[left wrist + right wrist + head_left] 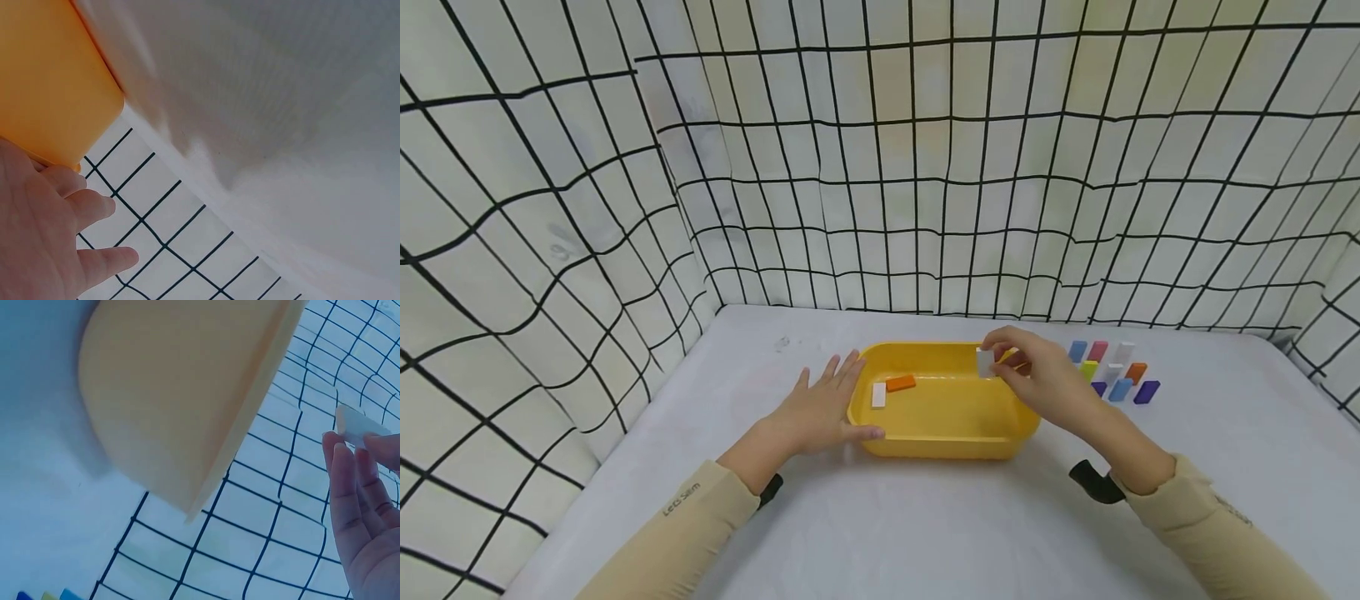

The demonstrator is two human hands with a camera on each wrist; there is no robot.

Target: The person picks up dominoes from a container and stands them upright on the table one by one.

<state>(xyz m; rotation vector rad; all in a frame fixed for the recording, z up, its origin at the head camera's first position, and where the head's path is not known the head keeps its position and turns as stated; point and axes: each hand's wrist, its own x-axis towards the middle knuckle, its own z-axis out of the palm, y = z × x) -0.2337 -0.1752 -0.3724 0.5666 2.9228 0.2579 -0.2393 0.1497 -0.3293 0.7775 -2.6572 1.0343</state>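
Observation:
A yellow tray (940, 448) stands on the white table, holding a white block (878, 396) and an orange block (900, 383) near its left end. My left hand (823, 412) rests at the tray's left rim with fingers spread and straight. In the left wrist view the left hand (44, 231) lies beside the outer wall of the tray (50, 81). Over the tray's right end, my right hand (1048, 375) pinches a white block (986, 363) between thumb and fingertips. That white block (359, 425) shows above rim height in the right wrist view.
Right of the tray stand several small coloured blocks, among them a purple block (1147, 392), an orange block (1137, 372) and a pink block (1097, 351). A black wire grid (880, 150) over white cloth borders the table (895, 533) at the back and sides.

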